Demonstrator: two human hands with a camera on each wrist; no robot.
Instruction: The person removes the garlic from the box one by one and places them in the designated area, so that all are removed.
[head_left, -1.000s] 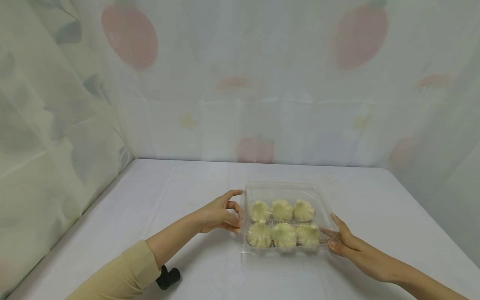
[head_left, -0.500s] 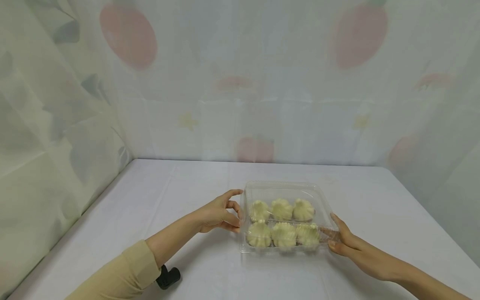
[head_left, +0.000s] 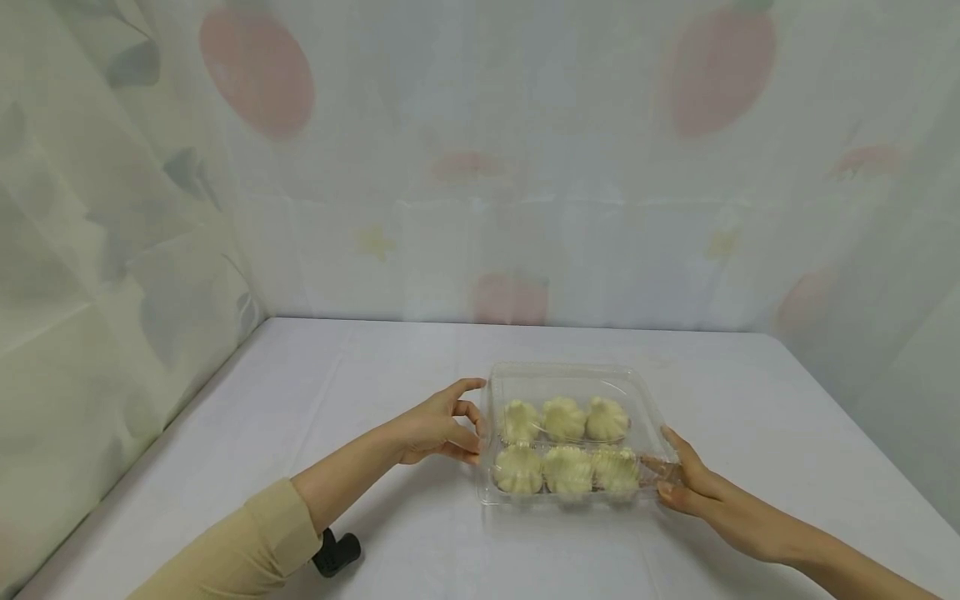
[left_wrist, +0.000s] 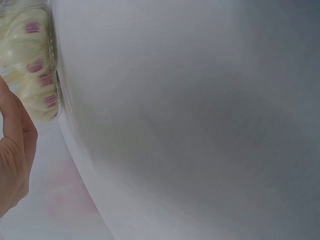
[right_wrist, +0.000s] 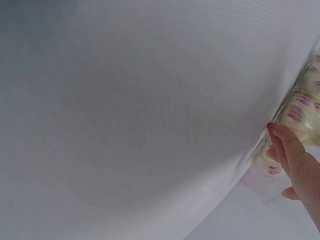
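A clear plastic clamshell box stands on the white table, with several pale pleated buns inside in two rows. My left hand is at the box's left side, fingers curved round its edge, index finger near the back corner and thumb low at the front. My right hand pinches the box's front right rim, thumb on top. In the left wrist view the left hand lies beside the buns. The right wrist view has the right hand against the box.
A small black object lies on the table by my left sleeve. Printed pale curtains close off the table's back and both sides. Bare tablecloth lies left of and behind the box.
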